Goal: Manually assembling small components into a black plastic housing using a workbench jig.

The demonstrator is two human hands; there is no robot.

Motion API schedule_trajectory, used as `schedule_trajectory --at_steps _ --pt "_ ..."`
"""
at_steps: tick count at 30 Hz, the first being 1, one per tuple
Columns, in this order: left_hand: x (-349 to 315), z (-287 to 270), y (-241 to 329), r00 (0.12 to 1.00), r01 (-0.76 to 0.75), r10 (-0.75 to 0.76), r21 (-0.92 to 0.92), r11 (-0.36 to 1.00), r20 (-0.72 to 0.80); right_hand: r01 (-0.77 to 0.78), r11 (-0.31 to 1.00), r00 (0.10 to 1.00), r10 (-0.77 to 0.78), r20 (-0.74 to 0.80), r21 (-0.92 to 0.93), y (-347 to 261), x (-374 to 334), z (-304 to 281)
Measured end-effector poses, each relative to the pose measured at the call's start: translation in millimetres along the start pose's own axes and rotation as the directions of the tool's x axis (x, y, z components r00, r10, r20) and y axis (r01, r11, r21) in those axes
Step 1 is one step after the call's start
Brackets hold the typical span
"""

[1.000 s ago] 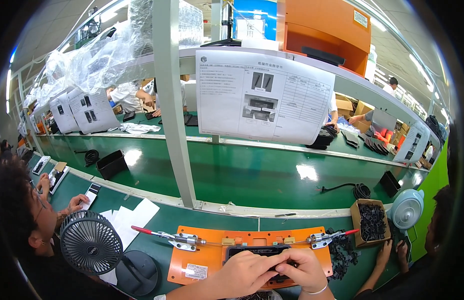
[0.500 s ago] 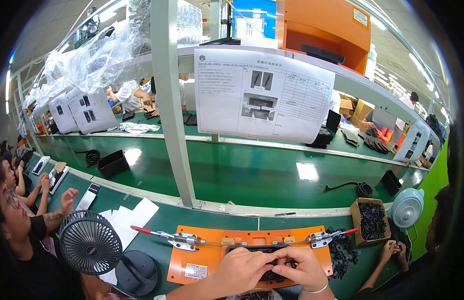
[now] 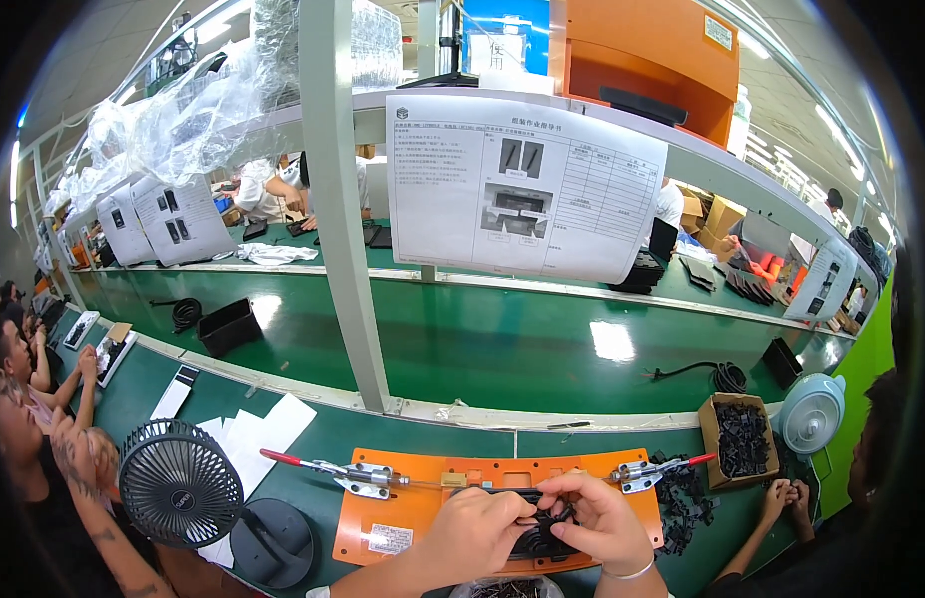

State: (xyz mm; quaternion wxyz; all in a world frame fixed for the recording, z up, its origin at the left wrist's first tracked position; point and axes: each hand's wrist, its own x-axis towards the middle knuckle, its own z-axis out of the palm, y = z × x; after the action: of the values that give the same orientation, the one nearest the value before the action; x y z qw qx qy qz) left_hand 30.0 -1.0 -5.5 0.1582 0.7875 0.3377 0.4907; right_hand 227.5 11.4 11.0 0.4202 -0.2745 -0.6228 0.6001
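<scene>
An orange fixture [image 3: 368,518] lies in front of me, with a red-handled toggle clamp at its left [image 3: 373,480] and another toggle clamp at its right [image 3: 637,478]. A black plastic housing [image 3: 537,544] sits in its middle, partly covered by my hands. My left hand [image 3: 482,528] is closed in a pinch over the housing, and what its fingertips hold is hidden. My right hand [image 3: 607,523] has thumb and forefinger closed on a small black plastic part [image 3: 556,511], just above the housing.
Loose black parts [image 3: 685,513] lie right of the fixture, beside a cardboard box [image 3: 771,470] full of them. A bag of small dark pieces [image 3: 507,588] is at the lower edge. A black fan [image 3: 180,483] and white papers [image 3: 273,439] stand left. People sit on both sides.
My hands have drawn slightly apart, my right fingers have spread a little, and more of the small black part shows between them. The person at left has lowered a raised hand.
</scene>
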Motion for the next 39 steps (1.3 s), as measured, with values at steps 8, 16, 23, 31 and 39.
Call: schedule_trajectory --at_steps 8,16,23,31,39 --pt "0 -3 3 1.0 0.019 -0.019 -0.016 1.0 0.009 0.094 0.993 0.995 -0.092 -0.034 0.064 7 4 -2" --pt "1 -3 3 1.0 0.027 -0.027 -0.027 0.999 0.001 0.125 0.986 0.988 -0.114 -0.102 0.109 11 4 -3" --pt "1 -3 3 0.998 0.063 -0.061 -0.039 0.997 0.033 0.123 0.988 0.981 -0.106 -0.165 0.096 11 4 -4" --pt "1 -5 -1 0.997 0.066 -0.064 -0.028 0.997 0.05 0.105 0.86 0.969 0.025 0.246 -0.499 5 7 -9" --pt "1 -9 -3 0.998 0.065 -0.065 -0.043 0.997 -0.01 0.336 0.531 0.837 0.21 0.505 -0.778 1 -27 25"
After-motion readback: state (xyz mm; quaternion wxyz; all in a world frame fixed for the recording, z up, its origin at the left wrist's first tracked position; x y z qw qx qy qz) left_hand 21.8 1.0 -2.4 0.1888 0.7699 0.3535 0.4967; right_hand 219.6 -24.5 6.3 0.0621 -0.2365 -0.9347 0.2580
